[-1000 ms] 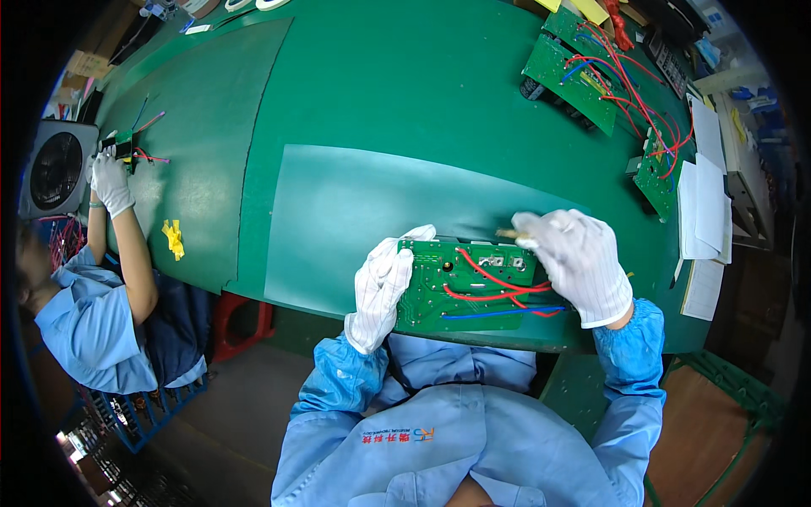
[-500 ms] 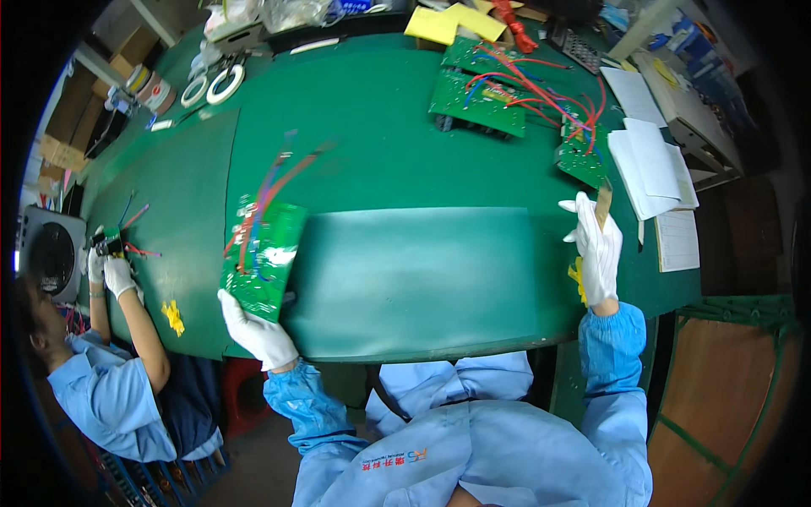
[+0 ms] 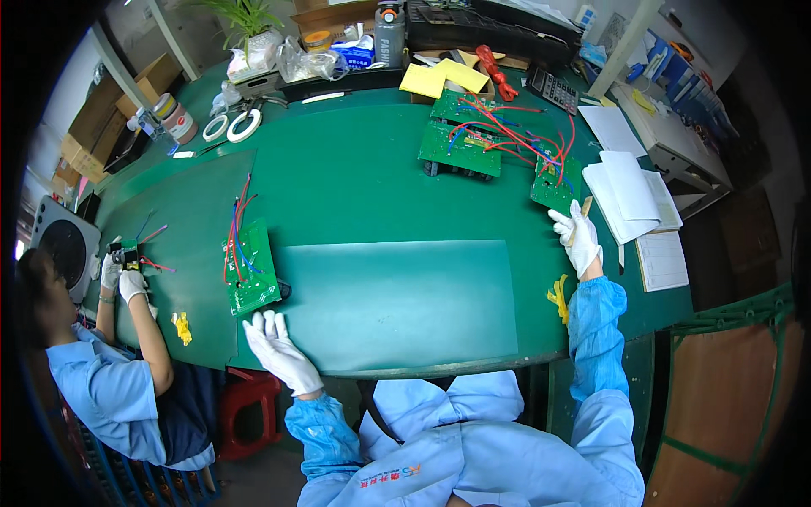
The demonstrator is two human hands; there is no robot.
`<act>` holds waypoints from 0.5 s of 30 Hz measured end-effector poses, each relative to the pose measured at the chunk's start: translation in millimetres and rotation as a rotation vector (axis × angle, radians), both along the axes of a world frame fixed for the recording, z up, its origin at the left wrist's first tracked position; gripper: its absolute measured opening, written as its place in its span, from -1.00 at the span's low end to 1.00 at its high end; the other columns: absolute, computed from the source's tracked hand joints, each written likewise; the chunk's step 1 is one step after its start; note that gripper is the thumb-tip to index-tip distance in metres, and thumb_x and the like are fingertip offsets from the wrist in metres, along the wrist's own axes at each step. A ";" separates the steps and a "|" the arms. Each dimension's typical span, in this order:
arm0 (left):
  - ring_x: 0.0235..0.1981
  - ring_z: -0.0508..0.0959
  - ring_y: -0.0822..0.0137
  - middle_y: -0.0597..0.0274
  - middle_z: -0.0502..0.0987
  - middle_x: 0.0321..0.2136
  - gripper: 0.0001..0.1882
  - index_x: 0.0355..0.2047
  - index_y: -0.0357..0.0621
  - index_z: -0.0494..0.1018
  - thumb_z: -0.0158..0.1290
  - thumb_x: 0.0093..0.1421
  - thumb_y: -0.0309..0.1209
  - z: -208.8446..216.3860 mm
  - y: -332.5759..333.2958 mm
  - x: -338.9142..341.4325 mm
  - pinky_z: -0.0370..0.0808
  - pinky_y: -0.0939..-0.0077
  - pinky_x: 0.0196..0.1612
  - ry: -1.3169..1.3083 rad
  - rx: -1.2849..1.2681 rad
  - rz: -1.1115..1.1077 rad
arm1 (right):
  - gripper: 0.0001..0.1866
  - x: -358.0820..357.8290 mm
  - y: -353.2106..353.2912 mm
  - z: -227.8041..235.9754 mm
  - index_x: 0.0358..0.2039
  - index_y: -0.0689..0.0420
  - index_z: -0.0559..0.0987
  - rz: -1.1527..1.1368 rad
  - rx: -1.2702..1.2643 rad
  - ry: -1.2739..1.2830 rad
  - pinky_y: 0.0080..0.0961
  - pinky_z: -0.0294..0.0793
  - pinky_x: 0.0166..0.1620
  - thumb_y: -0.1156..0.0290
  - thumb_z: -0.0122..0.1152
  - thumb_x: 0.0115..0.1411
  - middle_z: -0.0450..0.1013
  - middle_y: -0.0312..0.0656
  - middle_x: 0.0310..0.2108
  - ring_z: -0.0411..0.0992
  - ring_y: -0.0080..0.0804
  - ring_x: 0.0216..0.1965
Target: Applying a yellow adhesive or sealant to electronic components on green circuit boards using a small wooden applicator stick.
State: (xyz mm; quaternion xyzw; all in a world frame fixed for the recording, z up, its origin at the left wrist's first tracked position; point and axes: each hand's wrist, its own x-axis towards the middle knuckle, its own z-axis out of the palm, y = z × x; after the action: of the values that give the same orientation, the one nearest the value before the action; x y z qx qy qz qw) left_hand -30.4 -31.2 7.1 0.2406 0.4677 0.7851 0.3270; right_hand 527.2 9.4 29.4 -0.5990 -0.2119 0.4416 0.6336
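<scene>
My left hand [image 3: 283, 351], in a white glove, has its fingers spread just below a green circuit board [image 3: 252, 269] and holds nothing. Red and blue wires lie over that board, and a dark part shows at its right edge. In its white glove, my right hand [image 3: 579, 242] grips a flat tan stick [image 3: 586, 205], whose end pokes up past the fingers. The fingertips are beside the lower edge of another wired circuit board [image 3: 553, 184]. Further back, more wired green boards [image 3: 460, 152] lie close together.
A thin translucent sheet [image 3: 397, 304] covers the mat before me. Yellow strips [image 3: 558, 300] lie by my right sleeve, papers [image 3: 625, 194] at the right. Tape rolls [image 3: 245, 127], a calculator [image 3: 552, 89] and a bottle [image 3: 389, 38] stand farther back. A co-worker [image 3: 110, 380] handles a small board at left.
My left hand has let go of the circuit board, which now rests on the table, and has drawn back toward me. The right hand still holds the tan stick. The whole view has shifted.
</scene>
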 end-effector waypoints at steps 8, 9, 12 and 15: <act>0.04 0.57 0.15 -0.13 0.49 0.10 -0.43 0.29 -0.46 0.28 -0.09 0.49 -0.20 12.1 -43.9 55.5 0.52 0.28 0.13 0.078 -0.121 -0.423 | -0.61 -120.1 -69.9 61.6 0.11 -0.02 0.30 -0.113 0.096 0.498 -0.77 0.40 -0.63 0.25 0.21 0.39 0.57 0.18 -0.13 0.41 -0.63 -0.62; 0.06 0.57 0.14 -0.14 0.48 0.11 -0.44 0.28 -0.46 0.28 -0.07 0.48 -0.22 12.4 -46.5 67.2 0.52 0.28 0.14 0.062 -0.112 -0.522 | -0.62 -140.7 -85.5 64.1 0.10 -0.03 0.30 -0.088 0.096 0.560 -0.75 0.43 -0.63 0.25 0.22 0.39 0.57 0.18 -0.13 0.46 -0.61 -0.61; 0.15 0.52 0.11 -0.14 0.45 0.17 -0.39 0.32 -0.43 0.26 -0.08 0.48 -0.14 13.5 -48.9 97.3 0.47 0.26 0.20 0.032 -0.078 -0.783 | -0.60 -217.0 -119.2 65.6 0.11 0.03 0.28 0.047 0.008 0.606 -0.67 0.49 -0.63 0.10 0.09 0.44 0.53 0.28 -0.04 0.52 -0.44 -0.61; 0.27 0.42 0.18 -0.07 0.42 0.23 -0.42 0.34 -0.31 0.27 -0.15 0.51 -0.12 33.3 -43.5 115.7 0.35 0.26 0.30 0.419 -0.103 -0.932 | -0.34 -277.4 -148.4 70.6 0.30 0.15 0.14 0.299 -0.006 0.540 -0.57 0.58 -0.59 -0.10 -0.08 0.46 0.46 0.34 0.09 0.64 -0.16 -0.46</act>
State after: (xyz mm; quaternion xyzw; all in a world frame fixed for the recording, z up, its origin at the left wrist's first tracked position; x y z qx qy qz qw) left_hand 85.2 -74.7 40.4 0.5592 0.4044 0.4667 0.5532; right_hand 249.8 -139.1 100.0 -0.4242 -0.1204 0.6736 0.5931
